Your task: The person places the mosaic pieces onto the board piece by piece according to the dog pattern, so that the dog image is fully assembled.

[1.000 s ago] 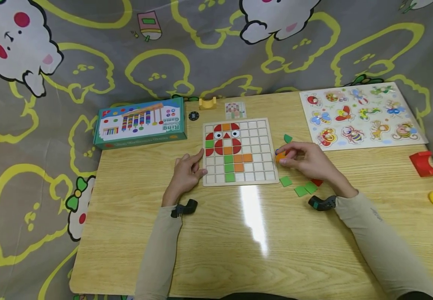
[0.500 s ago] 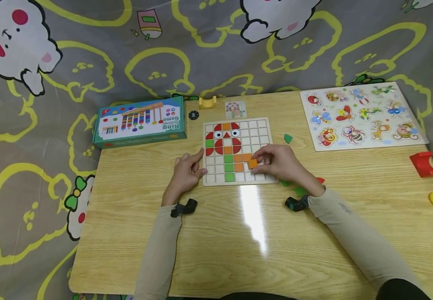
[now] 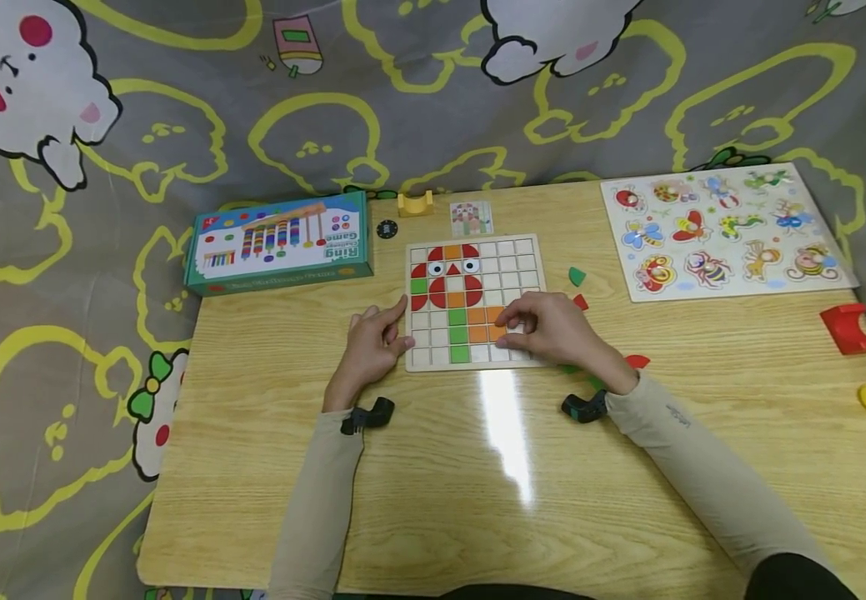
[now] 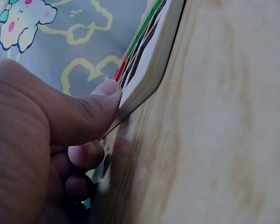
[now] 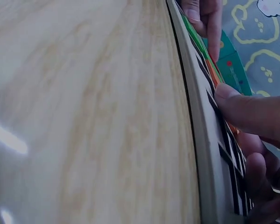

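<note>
A wooden grid board [image 3: 517, 261] lies on the table with red, green and orange tiles and two eye tiles in its cells. My left hand [image 3: 372, 348] holds its left edge; in the left wrist view the thumb [image 4: 91, 112] presses near a corner of the board [image 4: 147, 79]. Over the lower right of the grid, my right hand [image 3: 556, 327] pinches an orange square tile [image 3: 496, 332] that sits at a cell beside other orange tiles. Fingers partly cover this tile. In the right wrist view my right thumb [image 5: 245, 109] is low over the board [image 5: 203, 121].
Loose green [image 3: 577, 276] and red pieces [image 3: 637, 362] lie right of the board, some under my right hand. Behind it are a pattern card [image 3: 471, 218], a yellow arch block [image 3: 415, 204] and a black disc [image 3: 387, 229]. A game box [image 3: 278, 246] and an insect puzzle [image 3: 725, 233] flank them.
My right hand has carried the orange square tile left from the table beside the board and lowered it onto the grid. My left hand stays at the board's left edge.
</note>
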Demonstrator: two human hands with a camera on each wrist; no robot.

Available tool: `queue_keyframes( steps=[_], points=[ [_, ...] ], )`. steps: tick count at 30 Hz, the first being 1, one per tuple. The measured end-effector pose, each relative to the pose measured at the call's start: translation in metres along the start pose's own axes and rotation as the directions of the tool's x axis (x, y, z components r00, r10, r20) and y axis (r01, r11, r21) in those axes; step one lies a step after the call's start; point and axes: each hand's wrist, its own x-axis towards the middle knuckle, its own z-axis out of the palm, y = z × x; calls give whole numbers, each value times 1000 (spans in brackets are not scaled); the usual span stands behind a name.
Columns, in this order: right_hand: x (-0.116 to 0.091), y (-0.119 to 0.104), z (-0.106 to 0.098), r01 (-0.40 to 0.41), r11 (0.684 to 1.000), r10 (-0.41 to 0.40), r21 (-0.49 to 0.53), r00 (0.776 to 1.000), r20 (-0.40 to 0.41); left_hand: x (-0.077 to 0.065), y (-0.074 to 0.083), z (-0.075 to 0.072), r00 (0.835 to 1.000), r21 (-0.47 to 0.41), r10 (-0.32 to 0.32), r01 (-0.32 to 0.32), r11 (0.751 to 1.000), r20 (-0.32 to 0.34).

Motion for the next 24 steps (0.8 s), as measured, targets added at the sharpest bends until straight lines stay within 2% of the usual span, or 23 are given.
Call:
queue_keyframes(
  steps=[5, 11, 14, 17, 20, 24],
  points=[
    [-3, -1, -6, 19, 999, -18, 27, 1000, -9, 0, 1, -1, 1000, 5, -12, 12, 1000, 4],
    [-25, 13, -35, -32, 996, 36, 88, 999, -36, 0, 2, -1, 1000, 7, -19, 19, 1000, 11],
    [-42, 25, -49, -83, 994, 84, 72, 996, -4, 0, 2, 0, 1000, 13, -21, 21, 1000, 12],
    [-57, 33, -57, -97, 994, 94, 47, 993, 64, 0, 2, 0, 1000, 11, -22, 22, 1000, 11],
    [-68, 36, -58, -97, 995, 93, 28, 987, 134, -1, 2, 0, 1000, 11, -20, 20, 1000, 9],
    [-76, 37, -55, -94, 995, 97, -25, 984, 148, -1, 3, 0, 1000, 14, -13, 13, 1000, 7]
  ],
)
